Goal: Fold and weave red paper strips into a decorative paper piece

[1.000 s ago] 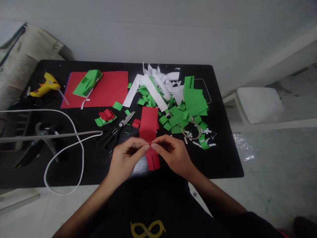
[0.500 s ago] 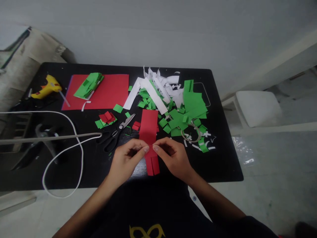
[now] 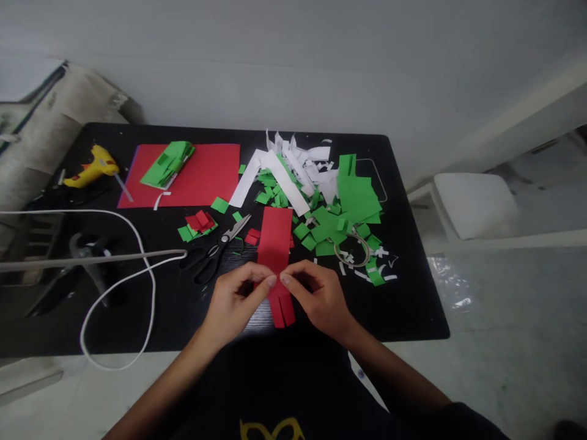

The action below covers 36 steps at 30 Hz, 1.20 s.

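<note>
A long red paper strip [image 3: 276,232] lies upright in front of me, running from the middle of the table toward my body. Its near end has a lengthwise slit. My left hand [image 3: 238,299] pinches it at the left edge with thumb and forefinger. From the right side, my right hand [image 3: 316,296] pinches it the same way, the two sets of fingertips almost meeting over the strip. Black-handled scissors [image 3: 220,247] lie partly spread left of the strip. Small red pieces of paper [image 3: 252,236] rest beside its left edge.
Green and white paper scraps [image 3: 275,192] heap up behind the strip, with a tape ring [image 3: 353,250] at right. A large red sheet [image 3: 211,177] carries folded green paper [image 3: 167,164]. A yellow glue gun [image 3: 94,167] and a looping white cable [image 3: 151,293] occupy the left.
The whole view has shifted slightly, so the table sits a little lower in the picture. Both hands keep their pinch on the red strip, with hardly any movement.
</note>
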### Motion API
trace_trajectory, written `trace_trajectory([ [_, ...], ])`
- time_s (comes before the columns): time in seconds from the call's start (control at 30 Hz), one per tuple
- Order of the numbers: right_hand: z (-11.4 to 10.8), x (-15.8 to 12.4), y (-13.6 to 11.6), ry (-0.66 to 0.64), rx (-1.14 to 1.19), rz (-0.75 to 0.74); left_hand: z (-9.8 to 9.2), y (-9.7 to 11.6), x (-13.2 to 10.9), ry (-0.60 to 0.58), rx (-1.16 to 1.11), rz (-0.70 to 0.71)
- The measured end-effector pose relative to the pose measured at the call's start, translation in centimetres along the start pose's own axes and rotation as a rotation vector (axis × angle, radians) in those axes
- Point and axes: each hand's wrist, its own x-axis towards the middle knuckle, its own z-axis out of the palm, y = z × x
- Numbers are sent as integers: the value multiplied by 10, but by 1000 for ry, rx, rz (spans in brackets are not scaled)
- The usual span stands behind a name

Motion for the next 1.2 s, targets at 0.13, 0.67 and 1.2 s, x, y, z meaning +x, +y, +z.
trace_trajectory([
  [0.13, -1, 1, 0, 8, -9, 2, -3, 1, 0, 19, -16, 6],
  [0.67, -3, 3, 2, 20, 49, 30, -7, 2, 3, 27, -18, 31],
  [1.2, -7, 5, -2, -58, 14, 11, -7, 4, 4, 22, -17, 29],
])
